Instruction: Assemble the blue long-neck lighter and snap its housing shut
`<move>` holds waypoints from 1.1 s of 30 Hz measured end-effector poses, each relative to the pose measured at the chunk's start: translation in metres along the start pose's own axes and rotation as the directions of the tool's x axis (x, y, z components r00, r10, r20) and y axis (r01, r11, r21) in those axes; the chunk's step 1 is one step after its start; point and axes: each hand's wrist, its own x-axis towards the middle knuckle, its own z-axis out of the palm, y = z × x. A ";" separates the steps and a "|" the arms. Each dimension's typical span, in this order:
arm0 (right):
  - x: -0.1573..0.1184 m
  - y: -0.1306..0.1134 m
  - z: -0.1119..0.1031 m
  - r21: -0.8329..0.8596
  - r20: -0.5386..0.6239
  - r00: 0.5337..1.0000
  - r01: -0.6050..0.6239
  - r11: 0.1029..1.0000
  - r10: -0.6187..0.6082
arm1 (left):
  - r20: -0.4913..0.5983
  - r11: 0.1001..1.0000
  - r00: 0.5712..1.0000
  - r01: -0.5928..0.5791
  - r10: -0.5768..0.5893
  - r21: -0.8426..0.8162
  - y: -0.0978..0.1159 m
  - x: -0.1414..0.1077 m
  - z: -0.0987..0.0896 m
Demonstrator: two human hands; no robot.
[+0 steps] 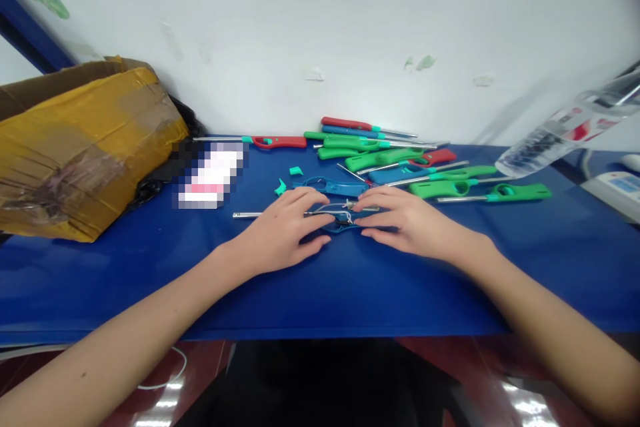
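Observation:
An opened blue utility lighter (343, 229) lies on the blue table in front of me, its wires and inner parts exposed. Its metal barrel (245, 215) sticks out to the left from under my left hand (280, 230). The curled fingers and thumb of that hand hold the lighter's left part. My right hand (410, 220) grips the other end with bent fingers, by a small metal fitting (349, 205). Fingers partly hide both contacts. Just behind lies a separate blue handle shell (345, 187). Two small turquoise pieces, one a clip (296, 171) and one a trigger-like part (281, 187), lie beyond my left hand.
Several green, red and blue lighters, including a green one (525, 192), lie piled at the back right. A red lighter (277, 142) rests by the wall. A taped carton (90, 153) stands left, near a blurred white item (213, 173). A plastic bottle (560, 130) is at right.

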 end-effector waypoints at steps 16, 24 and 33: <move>0.001 0.001 0.006 -0.019 -0.035 0.999 -0.010 1.000 0.010 | -0.008 0.999 1.000 -0.014 0.014 -0.036 -0.002 0.001 0.018; 0.003 -0.001 0.011 -0.002 -0.061 0.998 -0.006 1.000 0.005 | -0.002 0.997 1.000 0.024 -0.025 -0.072 0.003 0.002 0.015; 0.003 -0.003 0.011 0.002 -0.066 0.998 -0.022 1.000 0.022 | -0.006 0.999 1.000 0.020 -0.020 -0.049 0.005 0.002 0.011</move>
